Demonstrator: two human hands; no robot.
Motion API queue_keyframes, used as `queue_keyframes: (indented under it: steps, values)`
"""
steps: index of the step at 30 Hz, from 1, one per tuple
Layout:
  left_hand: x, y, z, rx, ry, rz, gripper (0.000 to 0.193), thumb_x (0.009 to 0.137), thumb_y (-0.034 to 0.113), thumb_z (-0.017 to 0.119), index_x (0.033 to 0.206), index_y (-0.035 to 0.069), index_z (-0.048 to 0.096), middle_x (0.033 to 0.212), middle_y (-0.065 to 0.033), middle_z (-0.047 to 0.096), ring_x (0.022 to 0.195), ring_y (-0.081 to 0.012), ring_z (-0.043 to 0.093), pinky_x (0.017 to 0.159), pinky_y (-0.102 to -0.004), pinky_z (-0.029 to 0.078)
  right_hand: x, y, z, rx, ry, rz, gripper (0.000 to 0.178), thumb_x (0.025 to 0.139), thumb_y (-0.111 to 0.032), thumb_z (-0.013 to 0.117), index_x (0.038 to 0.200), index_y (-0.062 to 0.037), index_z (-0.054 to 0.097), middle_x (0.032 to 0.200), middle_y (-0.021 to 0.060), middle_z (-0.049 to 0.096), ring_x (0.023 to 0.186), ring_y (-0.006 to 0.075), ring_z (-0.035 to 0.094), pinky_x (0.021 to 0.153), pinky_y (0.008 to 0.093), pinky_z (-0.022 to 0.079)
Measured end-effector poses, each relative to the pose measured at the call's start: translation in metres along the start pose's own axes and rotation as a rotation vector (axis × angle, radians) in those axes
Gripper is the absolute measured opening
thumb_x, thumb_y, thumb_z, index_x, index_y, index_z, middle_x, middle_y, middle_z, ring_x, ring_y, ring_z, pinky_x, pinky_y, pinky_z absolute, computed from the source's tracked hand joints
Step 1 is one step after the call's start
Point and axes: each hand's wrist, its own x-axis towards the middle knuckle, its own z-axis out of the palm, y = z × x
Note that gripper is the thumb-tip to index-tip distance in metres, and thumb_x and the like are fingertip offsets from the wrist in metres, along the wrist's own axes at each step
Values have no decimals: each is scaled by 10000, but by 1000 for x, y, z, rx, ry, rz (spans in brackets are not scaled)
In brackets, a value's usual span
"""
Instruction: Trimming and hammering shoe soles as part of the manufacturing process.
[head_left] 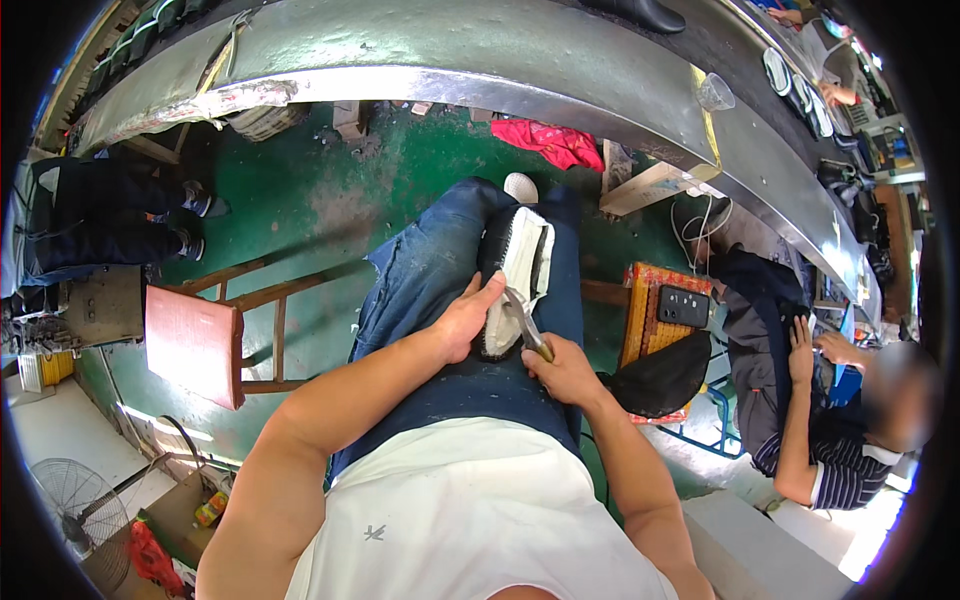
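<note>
Across my lap lies a shoe [533,249], black at the side with a pale, stitched-looking rim, its underside apparently facing up. My left hand [468,318] grips the near left side of it, thumb lying on the pale edge. In my right hand [566,370] is a metal hand tool that looks like pincers [526,322], fingers wrapped round its handle. The tool's metal end touches or hovers over the shoe near my left thumb; I cannot tell which. My blue trousers [420,262] support the shoe from below.
A long metal-edged bench [450,92] runs across the front. To my left stands a stool [195,345]; to my right, a woven seat [642,332] bears a phone [685,305] and a black cloth [664,378]. A person [800,400] sits at right, another stands far left. A fan [78,515] is lower left.
</note>
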Motion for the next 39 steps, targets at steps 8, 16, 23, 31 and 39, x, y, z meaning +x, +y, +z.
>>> queue_keyframes:
  steps: [8, 16, 23, 31, 39]
  values:
    - [6, -16, 22, 269, 217, 163, 960, 973, 421, 684, 1606, -28, 120, 1516, -221, 460, 1352, -266, 501, 1115, -347, 402, -1, 21, -67, 568, -614, 318, 348, 995, -249, 648, 1210, 23, 621, 937, 85, 714, 830, 143, 715, 540, 272, 564]
    - [28, -36, 6, 541, 375, 321, 639, 1007, 275, 643, 1528, 5, 390, 1313, -145, 639, 1181, -202, 604, 1026, -323, 471, 13, -43, -61, 70, 12, -190, 538, 1081, -462, 392, 1011, 20, 620, 784, 116, 678, 789, 223, 701, 741, 401, 529]
    - [31, -37, -7, 695, 312, 386, 696, 962, 197, 690, 1541, -4, 359, 1281, -141, 644, 1165, -192, 608, 1017, -316, 475, 30, -47, -63, -131, -42, -245, 505, 1076, -404, 427, 957, 51, 612, 833, 265, 682, 854, 472, 658, 802, 512, 508]
    - [15, -27, -13, 822, 213, 319, 1245, 717, 375, 882, 1588, -93, 125, 1379, -297, 571, 1278, -320, 591, 1089, -337, 450, 14, -31, -40, -504, 0, -312, 407, 1052, -359, 497, 1010, 35, 592, 916, 279, 666, 888, 481, 647, 787, 546, 503]
    - [-20, 20, 4, 1192, 85, 256, 1235, 749, 313, 823, 1591, -87, 14, 1377, -366, 532, 1289, -399, 570, 1105, -365, 434, -9, 18, -34, -200, 74, -222, 364, 1057, -340, 510, 1040, 13, 598, 869, 184, 685, 814, 357, 694, 736, 435, 537]
